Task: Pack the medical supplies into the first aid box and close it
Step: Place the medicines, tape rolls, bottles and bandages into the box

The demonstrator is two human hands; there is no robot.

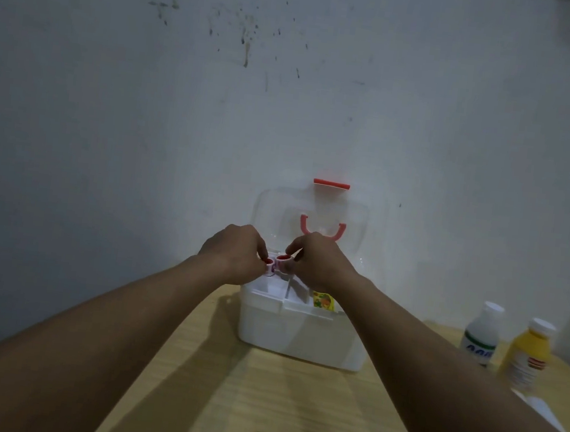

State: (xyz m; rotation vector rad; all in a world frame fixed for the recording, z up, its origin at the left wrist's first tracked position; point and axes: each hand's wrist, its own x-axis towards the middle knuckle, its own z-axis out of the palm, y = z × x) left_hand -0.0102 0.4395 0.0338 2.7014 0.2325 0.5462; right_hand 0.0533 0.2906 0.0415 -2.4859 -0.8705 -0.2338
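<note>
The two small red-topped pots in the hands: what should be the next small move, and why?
Probably lower both pots into the tray: the left hand and the right hand each hold one above the open first aid box, lid up.

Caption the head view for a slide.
Left hand and right hand each pinch a red-topped container over the open first aid box; white bottle and yellow bottle stand alongside.
</note>
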